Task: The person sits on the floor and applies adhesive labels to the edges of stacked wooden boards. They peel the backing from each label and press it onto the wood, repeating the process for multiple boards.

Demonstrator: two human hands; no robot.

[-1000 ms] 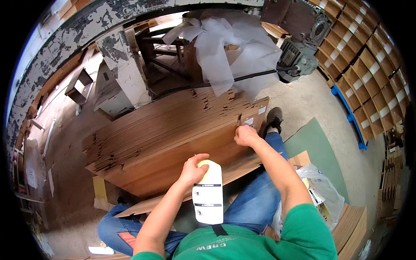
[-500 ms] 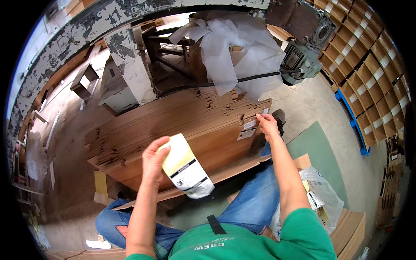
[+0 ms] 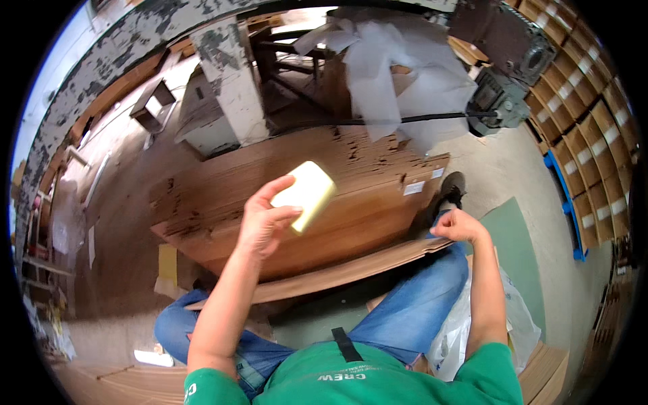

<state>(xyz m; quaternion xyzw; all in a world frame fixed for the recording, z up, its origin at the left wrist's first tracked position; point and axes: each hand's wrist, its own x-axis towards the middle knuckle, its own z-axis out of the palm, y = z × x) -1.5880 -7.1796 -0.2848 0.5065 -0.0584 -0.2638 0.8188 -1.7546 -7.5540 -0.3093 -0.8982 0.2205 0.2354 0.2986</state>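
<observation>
Two bare hands are at work over a stack of brown cardboard sheets (image 3: pixel 297 236). The left hand (image 3: pixel 260 226) is raised over the stack's front face, left of its middle, with thumb and fingers pinching a bent pale yellow sheet (image 3: pixel 309 192) by its left side. The yellow sheet is clear of the cardboard below it. The right hand (image 3: pixel 460 226) is just beyond the stack's lower right corner, near the right end of a long cardboard edge (image 3: pixel 337 275) that runs in front of the stack. Its fingers are curled in and drawn together; whether they grip anything thin, I cannot tell. One white label (image 3: pixel 414 188) lies near the stack's upper right corner, and a smaller white label (image 3: pixel 437 173) is beside it, closer to that corner. A dark shoe (image 3: pixel 453 187) is just past the stack's right edge. Clear plastic bag (image 3: pixel 451 341) material lies below the right forearm, near a green sheet (image 3: pixel 514 250) on the floor.
</observation>
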